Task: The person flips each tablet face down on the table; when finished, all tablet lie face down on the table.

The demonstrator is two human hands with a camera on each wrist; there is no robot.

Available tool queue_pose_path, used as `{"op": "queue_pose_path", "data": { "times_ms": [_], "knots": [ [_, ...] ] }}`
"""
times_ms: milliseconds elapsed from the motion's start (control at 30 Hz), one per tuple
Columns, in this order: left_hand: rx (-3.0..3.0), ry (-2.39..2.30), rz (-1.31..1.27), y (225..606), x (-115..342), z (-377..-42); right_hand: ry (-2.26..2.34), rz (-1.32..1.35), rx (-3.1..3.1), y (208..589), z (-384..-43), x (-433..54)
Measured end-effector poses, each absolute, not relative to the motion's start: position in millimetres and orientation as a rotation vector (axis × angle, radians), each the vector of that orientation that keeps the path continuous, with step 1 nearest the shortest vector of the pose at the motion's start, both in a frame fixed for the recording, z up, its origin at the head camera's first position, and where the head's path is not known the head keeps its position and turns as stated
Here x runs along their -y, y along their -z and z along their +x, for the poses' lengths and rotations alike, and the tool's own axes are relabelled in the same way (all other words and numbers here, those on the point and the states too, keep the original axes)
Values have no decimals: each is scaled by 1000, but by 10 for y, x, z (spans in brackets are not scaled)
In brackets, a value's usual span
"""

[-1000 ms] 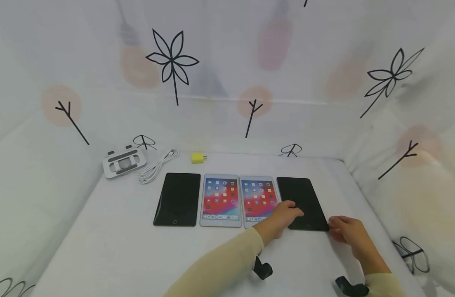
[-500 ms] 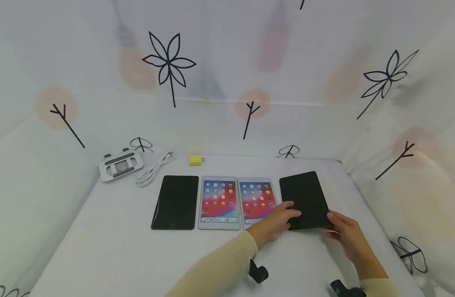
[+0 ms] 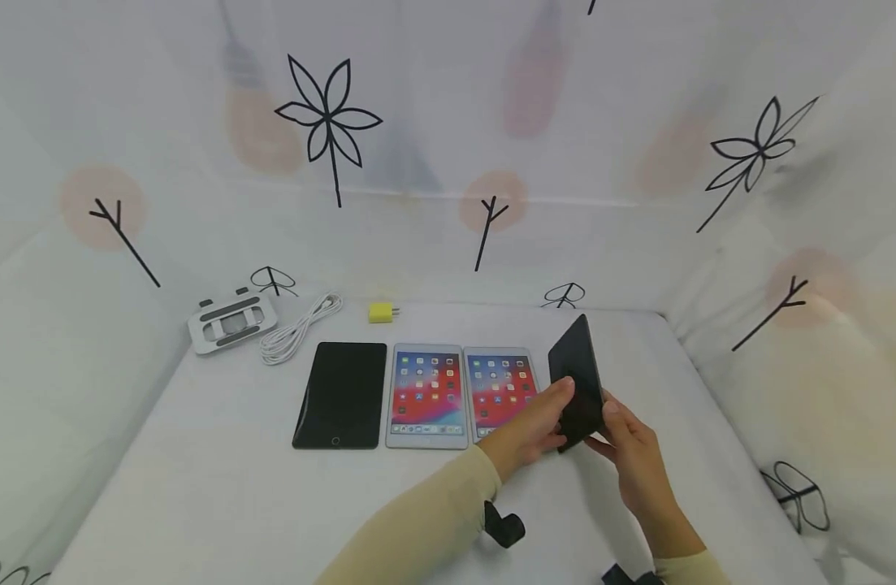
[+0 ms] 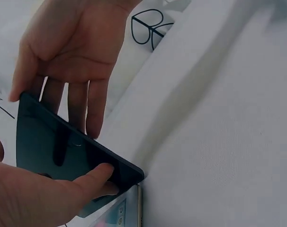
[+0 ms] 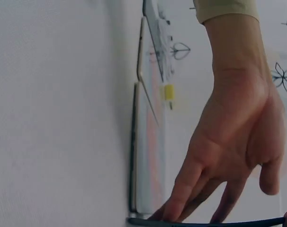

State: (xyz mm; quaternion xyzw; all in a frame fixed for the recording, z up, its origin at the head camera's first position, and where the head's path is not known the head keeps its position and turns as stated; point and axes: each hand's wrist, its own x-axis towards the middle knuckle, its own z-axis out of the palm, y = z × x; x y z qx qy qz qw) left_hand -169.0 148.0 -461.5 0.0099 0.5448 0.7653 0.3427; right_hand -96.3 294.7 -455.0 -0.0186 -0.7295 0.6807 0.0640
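Observation:
A black tablet is tilted up steeply on its edge at the right end of a row of tablets. My right hand grips it near its lower right corner. In the left wrist view, that right hand's fingers pass behind the tablet, with the thumb at its edge. My left hand touches the screen side with extended fingers. In the right wrist view, the left hand reaches toward the tablet's thin edge. Two white tablets with lit screens, a middle one and one partly behind my left hand, lie flat.
Another black tablet lies at the row's left end. Behind it are a coiled white cable, a grey-white stand-like device and a yellow charger plug. Patterned cloth walls surround the white table.
The right-hand black tablet has gone from lying flat to standing steeply tilted, its right side raised. My right hand has taken hold of it and moved left. The other tablets stay put.

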Motion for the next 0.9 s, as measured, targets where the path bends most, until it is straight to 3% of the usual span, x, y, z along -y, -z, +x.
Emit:
{"op": "queue_pose_path", "data": {
  "times_ms": [267,733,900],
  "knots": [
    [-1470,-2019,92,4611,-1444,-1665,-1910,37,2251,4611,-1001,-2706],
    [-1419,-2127,80,4566,-1491,-1592,-1754,149,2309,4682,-975,-2755],
    [-1365,-2202,79,4605,-1462,-1591,-1685,-8,2439,4701,-1085,-2912]
  ]
}}
